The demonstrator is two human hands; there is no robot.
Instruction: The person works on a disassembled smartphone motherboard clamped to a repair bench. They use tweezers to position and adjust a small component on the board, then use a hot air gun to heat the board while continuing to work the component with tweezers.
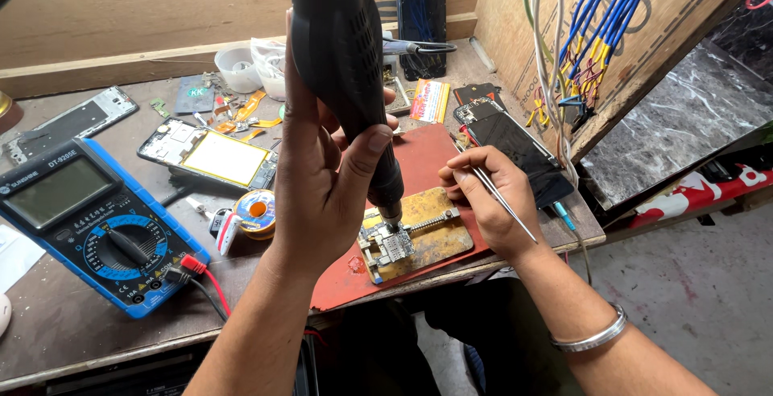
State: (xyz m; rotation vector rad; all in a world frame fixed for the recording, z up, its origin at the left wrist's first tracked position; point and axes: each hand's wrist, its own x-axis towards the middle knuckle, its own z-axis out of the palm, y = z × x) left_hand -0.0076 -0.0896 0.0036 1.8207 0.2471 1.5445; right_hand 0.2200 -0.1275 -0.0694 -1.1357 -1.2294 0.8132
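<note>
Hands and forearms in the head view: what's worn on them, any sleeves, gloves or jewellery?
Both forearms are bare, with no sleeves or gloves in view. The left hand wears nothing. The right hand has a plain silver metal bangle at its wrist.

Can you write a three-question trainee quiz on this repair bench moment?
1. True or false: the left hand holds the black hot-air handpiece nozzle-down over the circuit board clamped in the brass holder.
2. What does the right hand hold? A tweezers B screwdriver C brush
3. The blue multimeter lies to the ____ of the red mat.

Key: 1 true; 2 A; 3 left
</note>
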